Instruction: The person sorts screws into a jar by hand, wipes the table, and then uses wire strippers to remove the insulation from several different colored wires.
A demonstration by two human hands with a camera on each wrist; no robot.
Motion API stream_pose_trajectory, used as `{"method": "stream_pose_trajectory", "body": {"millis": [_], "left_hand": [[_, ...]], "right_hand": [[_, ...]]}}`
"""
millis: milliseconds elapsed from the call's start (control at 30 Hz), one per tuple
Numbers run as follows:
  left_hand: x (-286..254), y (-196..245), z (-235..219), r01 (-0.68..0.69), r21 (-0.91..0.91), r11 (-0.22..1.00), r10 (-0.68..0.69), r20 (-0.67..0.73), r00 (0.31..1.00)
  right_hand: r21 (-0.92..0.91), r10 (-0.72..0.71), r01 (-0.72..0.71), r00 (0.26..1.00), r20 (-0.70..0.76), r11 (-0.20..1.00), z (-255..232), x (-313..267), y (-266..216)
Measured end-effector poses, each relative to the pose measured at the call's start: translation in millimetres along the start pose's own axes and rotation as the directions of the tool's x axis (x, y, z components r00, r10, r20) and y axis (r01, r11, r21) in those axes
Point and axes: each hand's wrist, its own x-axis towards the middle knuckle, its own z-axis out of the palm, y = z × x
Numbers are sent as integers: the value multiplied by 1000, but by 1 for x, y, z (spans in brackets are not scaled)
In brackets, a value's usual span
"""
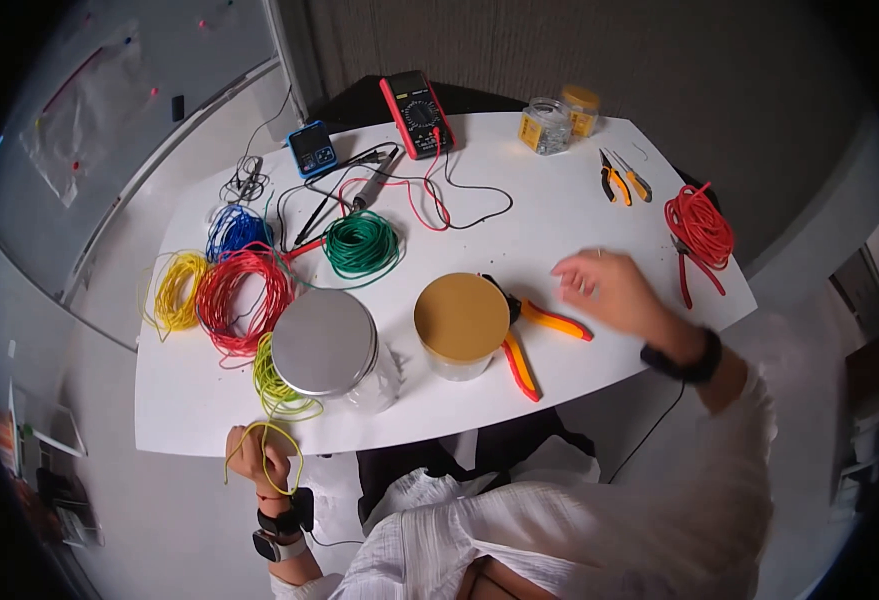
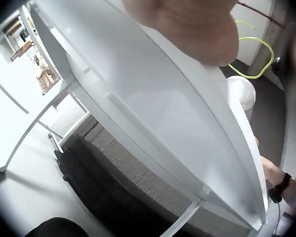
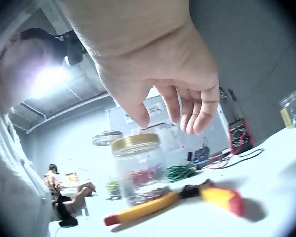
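At the table's front left edge, my left hand point(image 1: 256, 457) grips the yellow-green wire point(image 1: 277, 388), its fingers curled. One loop of that wire bends over the hand, and the remaining coil lies on the table behind it. My right hand point(image 1: 609, 290) hovers above the table with loosely bent fingers and holds nothing. Nearest to it lie large pliers with orange and red handles point(image 1: 556, 320), the handles spread apart. Beside the pliers stands a clear jar with a gold lid point(image 1: 462, 318); small metal pieces point(image 3: 148, 196) show inside. A bigger clear jar with a silver lid point(image 1: 324, 343) stands left of it.
Red point(image 1: 244, 300), yellow point(image 1: 179, 293), blue point(image 1: 239, 233) and green point(image 1: 361, 243) wire coils lie left. A red multimeter point(image 1: 418, 115) and a blue-edged device point(image 1: 312, 149) sit behind with tangled leads. Small jars point(image 1: 545, 127), hand tools point(image 1: 615, 180) and a red coil point(image 1: 699, 228) occupy the right.
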Motion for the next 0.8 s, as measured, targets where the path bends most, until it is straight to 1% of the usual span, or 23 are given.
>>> {"method": "stream_pose_trajectory", "body": {"millis": [33,67,100,167,200,233,267,300,367,400,467,500,533,567,600,633,667,733,767,800], "left_hand": [[-1,0,1,11,2,1000,-11,-2,1000],[0,1,1,16,-19,1000,-16,0,1000],[2,2,1,15,-42,999,-15,2,1000],[5,4,2,9,-33,999,-9,-2,1000],[6,4,4,-20,-23,1000,19,-54,998],[8,4,6,-50,-12,999,49,-107,993],[7,4,5,-39,-17,999,37,-95,995],[7,3,4,-46,-19,999,44,-101,994],[6,3,4,-30,-20,999,29,-77,997],[4,1,6,-21,-19,1000,19,-81,997],[5,3,6,-17,-23,1000,15,-93,996],[6,5,5,-16,-21,1000,14,-92,996],[8,5,5,-37,-46,998,32,-96,995],[8,5,5,-39,-49,998,34,-100,994],[9,7,4,-31,-56,998,26,-84,996],[8,7,4,-22,-62,998,18,-65,998],[9,6,6,-49,-68,996,42,-97,994],[6,5,5,-32,-61,998,27,-76,997],[5,5,5,-12,-51,999,9,-55,998],[4,4,5,-5,-46,999,2,-60,998]], "right_hand": [[-10,-19,19,1000,-21,1000,6,-13,-19],[-68,-191,187,980,-59,980,10,-18,-34],[-130,-358,345,929,-93,930,16,-19,-47],[-158,-440,428,897,-45,890,27,-6,-72],[-162,-440,427,896,-55,890,37,4,-77],[-183,-437,440,897,62,879,49,17,-75],[-202,-425,456,887,180,867,56,24,-75],[-208,-425,455,889,172,866,57,26,-79],[-222,-317,378,910,266,899,56,31,-85],[-233,-320,382,910,265,894,48,33,-87],[-67,-335,347,931,143,935,24,38,-86],[-39,-389,388,921,-30,921,12,49,-75],[-145,-511,490,825,-243,860,-2,65,-62],[-144,-403,376,863,-305,915,-22,75,-62],[-216,-310,246,882,-356,945,-38,93,-55],[-250,-248,158,887,-389,955,-45,115,-47],[-279,-188,69,886,-424,958,-49,138,-34],[-298,-11,-99,938,-346,949,-48,185,-8],[-300,-14,-97,938,-347,949,-43,207,7],[-351,48,-163,949,-312,922,-38,228,20]]}}
